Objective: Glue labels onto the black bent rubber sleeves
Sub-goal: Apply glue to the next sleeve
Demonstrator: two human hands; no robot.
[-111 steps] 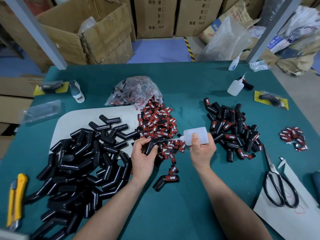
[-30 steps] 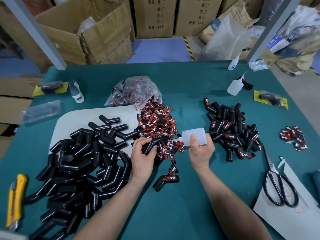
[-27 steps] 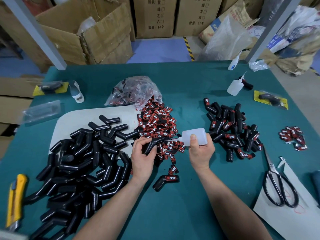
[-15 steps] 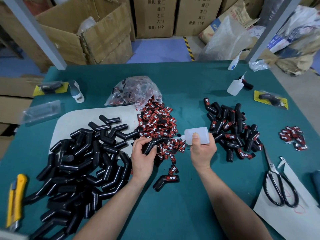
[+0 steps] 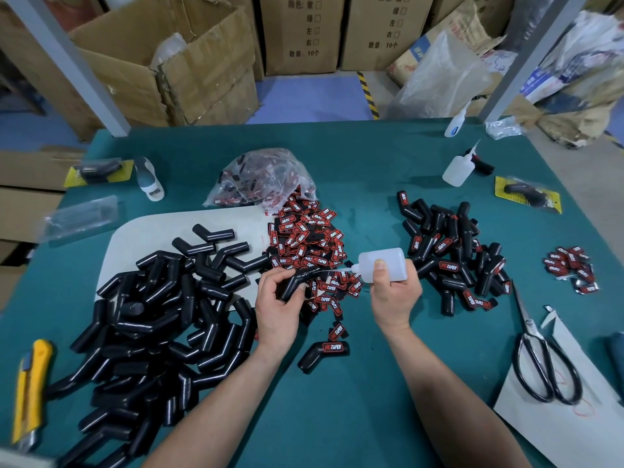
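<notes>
Head view: left hand (image 5: 277,307) grips a black sleeve (image 5: 293,282), right hand (image 5: 395,297) grips glue bottle (image 5: 388,261); labels (image 5: 304,241) read TAPER

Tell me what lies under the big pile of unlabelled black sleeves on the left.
A white board shows under the far part of the sleeve pile; nearer sleeves seem to rest on the green table cover. How far the board reaches beneath them is covered.

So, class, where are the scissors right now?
In the head view, the scissors lie on the table's right side, handles partly on a white sheet, just right of the labelled sleeve pile.
</notes>
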